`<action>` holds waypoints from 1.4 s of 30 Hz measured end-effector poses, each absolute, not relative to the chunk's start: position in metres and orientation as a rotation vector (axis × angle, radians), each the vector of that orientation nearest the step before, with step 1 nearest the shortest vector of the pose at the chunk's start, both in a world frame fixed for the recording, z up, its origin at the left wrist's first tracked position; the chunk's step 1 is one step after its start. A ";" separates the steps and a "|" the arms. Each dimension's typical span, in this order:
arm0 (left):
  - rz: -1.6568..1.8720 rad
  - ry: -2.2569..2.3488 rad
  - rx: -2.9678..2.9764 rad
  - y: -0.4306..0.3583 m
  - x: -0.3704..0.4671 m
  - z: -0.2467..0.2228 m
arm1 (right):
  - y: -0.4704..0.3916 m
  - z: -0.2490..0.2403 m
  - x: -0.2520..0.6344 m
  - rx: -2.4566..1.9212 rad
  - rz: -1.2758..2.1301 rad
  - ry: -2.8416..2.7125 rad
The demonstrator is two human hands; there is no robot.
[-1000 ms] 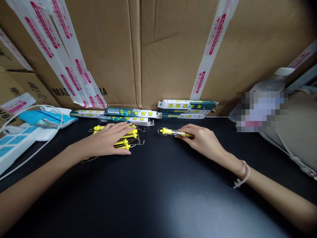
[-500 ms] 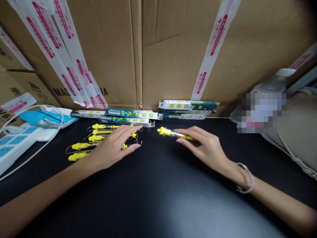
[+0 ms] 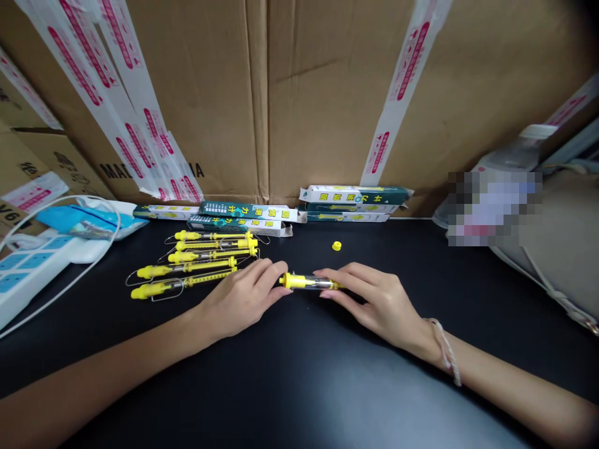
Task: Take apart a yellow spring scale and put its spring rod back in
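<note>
Between my hands, a tubular spring scale (image 3: 311,282) with yellow ends and a clear barrel lies level, just above or on the black table. My left hand (image 3: 243,293) is closed, its fingertips pinching the yellow left end. My right hand (image 3: 379,299) grips the barrel nearer the right end, which its fingers partly hide. Beyond them a small yellow cap (image 3: 336,246) stands by itself on the table. Left of my left hand several more spring scales (image 3: 187,269) with wire hooks lie side by side in a rough row.
Printed narrow boxes (image 3: 248,212) line the foot of a large cardboard carton (image 3: 309,93), with another stack (image 3: 353,196) to their right. At left are a power strip (image 3: 32,268), a white cable and a blue packet (image 3: 88,218). A bottle (image 3: 515,156) and bag (image 3: 556,249) stand at right.
The yellow cap now stands on the table. My left hand has moved right, off the row of scales, onto the held scale's end. My right hand has come slightly lower and left.
</note>
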State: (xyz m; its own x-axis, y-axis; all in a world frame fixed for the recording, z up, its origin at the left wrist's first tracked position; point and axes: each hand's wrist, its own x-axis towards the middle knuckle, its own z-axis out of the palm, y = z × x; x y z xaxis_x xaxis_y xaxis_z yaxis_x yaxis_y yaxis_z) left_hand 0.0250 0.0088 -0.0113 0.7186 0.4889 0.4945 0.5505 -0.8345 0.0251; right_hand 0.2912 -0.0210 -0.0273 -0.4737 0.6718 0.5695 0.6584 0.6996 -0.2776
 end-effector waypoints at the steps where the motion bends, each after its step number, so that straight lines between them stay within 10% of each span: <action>1: -0.726 -0.829 -2.782 0.009 0.025 -0.011 | -0.022 -0.028 0.291 -0.999 0.012 -2.236; 42: -0.820 -0.493 -2.682 0.000 0.030 -0.012 | -0.037 -0.025 0.266 -0.702 -0.460 -2.264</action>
